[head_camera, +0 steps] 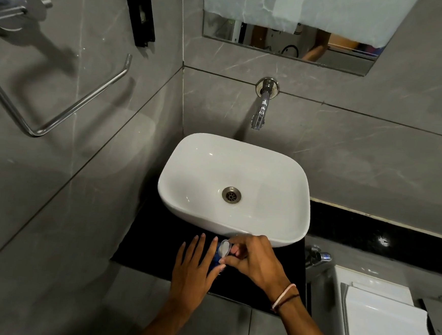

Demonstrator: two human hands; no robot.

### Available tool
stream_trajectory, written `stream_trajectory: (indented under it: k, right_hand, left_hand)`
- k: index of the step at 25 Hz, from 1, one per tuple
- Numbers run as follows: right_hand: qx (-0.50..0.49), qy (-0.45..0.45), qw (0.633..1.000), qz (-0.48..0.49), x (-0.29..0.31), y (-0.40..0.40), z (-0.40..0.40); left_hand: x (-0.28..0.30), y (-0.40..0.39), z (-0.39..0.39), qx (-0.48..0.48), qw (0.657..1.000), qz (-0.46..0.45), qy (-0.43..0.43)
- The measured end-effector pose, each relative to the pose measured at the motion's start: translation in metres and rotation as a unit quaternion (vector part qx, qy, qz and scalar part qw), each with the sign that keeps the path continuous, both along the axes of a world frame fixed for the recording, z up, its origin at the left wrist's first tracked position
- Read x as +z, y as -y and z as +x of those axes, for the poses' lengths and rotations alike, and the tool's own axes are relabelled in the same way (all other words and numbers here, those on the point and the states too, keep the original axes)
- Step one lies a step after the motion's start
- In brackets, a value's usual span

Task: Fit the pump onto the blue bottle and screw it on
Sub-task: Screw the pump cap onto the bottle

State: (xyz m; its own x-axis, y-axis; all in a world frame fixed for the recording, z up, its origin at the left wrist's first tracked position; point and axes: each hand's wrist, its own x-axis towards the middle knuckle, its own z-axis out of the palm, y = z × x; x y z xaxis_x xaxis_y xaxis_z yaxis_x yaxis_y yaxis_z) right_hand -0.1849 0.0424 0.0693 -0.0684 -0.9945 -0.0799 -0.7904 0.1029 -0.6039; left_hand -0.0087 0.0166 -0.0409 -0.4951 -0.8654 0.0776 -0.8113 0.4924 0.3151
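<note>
Grey marble-look tiles cover the walls of a small bathroom, where a white basin (pixel 235 187) sits on a black counter (pixel 153 244) beneath a chrome wall tap (pixel 262 109). Just in front of the basin's near rim, over the counter, both hands meet around the blue bottle (pixel 216 257), which is mostly hidden between them — only a strip of blue shows. The left hand (pixel 196 268) lies against the bottle's left side with its fingers stretched out nearly straight, bracing rather than wrapping it, so this hand is open against the bottle. The right hand (pixel 253 258) comes in from the right, its fingers and thumb curled and pinched around the white pump (pixel 224 248) that sits at the top of the bottle; whether the pump is seated on the neck cannot be told. Thin bands circle the right wrist. A chrome towel ring (pixel 60 109) hangs on the left wall, a partly covered mirror (pixel 290 44) is mounted above the tap, and a white toilet cistern (pixel 377 312) stands at the lower right.
</note>
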Motion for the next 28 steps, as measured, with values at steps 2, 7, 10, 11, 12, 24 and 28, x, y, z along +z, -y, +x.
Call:
stream_trajectory:
  k: [2, 7, 10, 11, 12, 24, 28]
  right_hand:
    - [0.002, 0.032, 0.999, 0.015, 0.0, -0.002, -0.003]
    - [-0.133, 0.228, 0.962, 0.064, -0.03, -0.024, -0.02]
    - [-0.192, 0.394, 0.883, 0.169, -0.052, -0.029, -0.009]
    - [-0.199, 0.431, 0.862, 0.179, -0.058, -0.028, -0.005]
    - [-0.205, 0.454, 0.849, 0.177, -0.062, -0.026, 0.0]
    - [-0.174, 0.476, 0.833, 0.221, -0.057, 0.068, 0.096]
    - [-0.151, 0.462, 0.846, 0.22, -0.056, 0.089, 0.127]
  left_hand:
    - [0.002, 0.001, 0.0, -0.009, 1.0, 0.012, -0.01]
    - [0.0, -0.002, 0.005, 0.002, 0.977, 0.066, -0.202]
    - [0.004, -0.003, 0.011, 0.074, 0.926, 0.183, -0.321]
    - [0.005, -0.002, 0.012, 0.07, 0.916, 0.207, -0.338]
    - [0.006, -0.001, 0.012, 0.065, 0.909, 0.221, -0.347]
    - [0.004, 0.064, 0.099, 0.194, 0.886, 0.203, -0.37]
    - [0.004, 0.078, 0.131, 0.187, 0.885, 0.204, -0.374]
